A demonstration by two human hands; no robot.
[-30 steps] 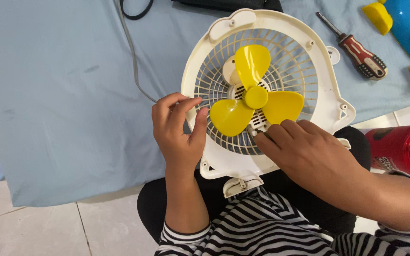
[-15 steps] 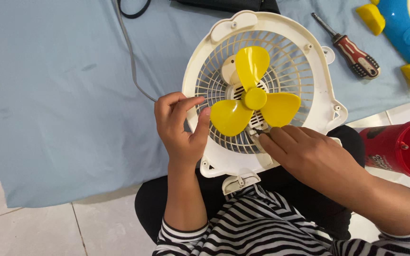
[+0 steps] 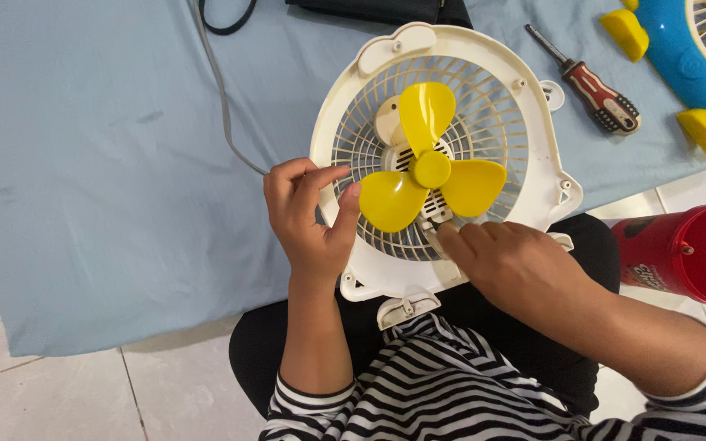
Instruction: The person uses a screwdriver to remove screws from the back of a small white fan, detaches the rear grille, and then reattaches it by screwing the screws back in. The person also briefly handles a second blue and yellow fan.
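A cream-white fan housing with a round grille lies flat at the near edge of a table covered with light blue cloth. A yellow three-bladed propeller sits on its hub. My left hand grips the housing's left rim, thumb by the lower left blade. My right hand rests on the lower grille, its fingertips pressed against the grille just under the hub. What those fingertips touch is hidden.
A red-and-black-handled screwdriver lies right of the fan. A blue fan body with yellow feet sits at the top right. A red cylindrical container stands off the table's right. A grey cable runs to the housing.
My right hand's fingertips have slid a little closer under the hub. The view has shifted slightly; the left hand keeps its grip on the rim.
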